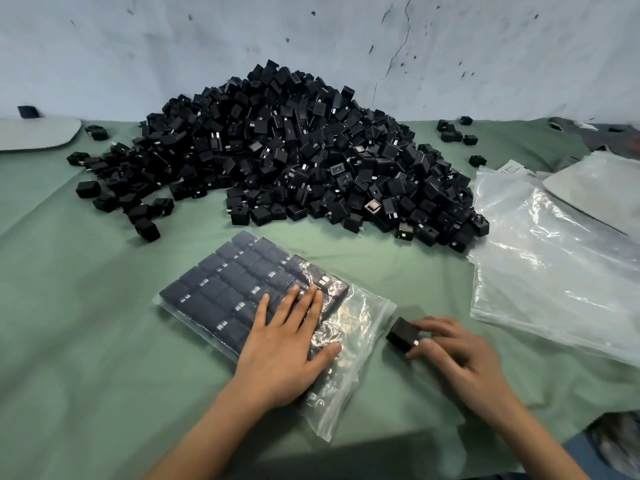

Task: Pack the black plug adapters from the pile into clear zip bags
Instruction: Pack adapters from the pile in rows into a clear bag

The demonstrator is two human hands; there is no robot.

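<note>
Pressing flat on the nearly full zip bag (273, 317), left hand (289, 341) steadied it; right hand (453, 355) pinched one plug adapter (403, 334), insertion likely next.

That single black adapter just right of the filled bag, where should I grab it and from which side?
Probably pinch the loose adapter across its flat opposite faces, coming from its right, prong end, as the right hand does. It is a small block, and its left end faces the zip bag, free to slide in.
</note>
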